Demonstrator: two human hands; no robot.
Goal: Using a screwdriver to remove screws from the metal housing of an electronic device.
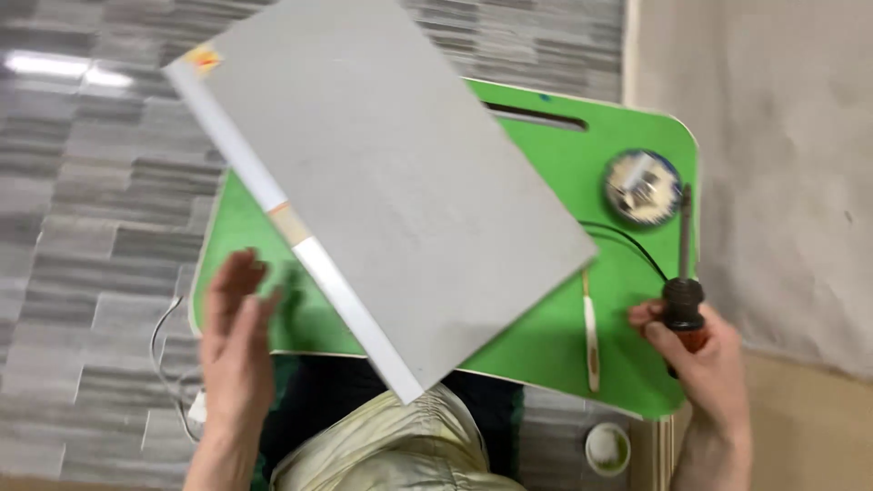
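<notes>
Head view looks straight down on a small green lap table with a pale rim and a slot handle near its 12 o'clock edge. Across it lies a large grey board, tilted so its long white edge strip runs from 10 o'clock down to 6 o'clock; its lower corner overhangs the table's near edge above the person's pale yellow-green garment.

At 8 o'clock the left hand is spread open, fingers extended and a little blurred, just beside the board's white edge; whether it touches the board cannot be told.

At 4 o'clock the right hand is closed around the dark, orange-banded handle of a soldering iron, whose thin shaft points toward 12 o'clock. A black cord loops from the handle under the board. Just beyond the tip, at 2 o'clock, sits a round tin with pale contents. A slim white stick lies on the green surface between board and iron.

On the grey tiled floor, a small white cup stands at 5 o'clock and a white cable trails at 8 o'clock.
</notes>
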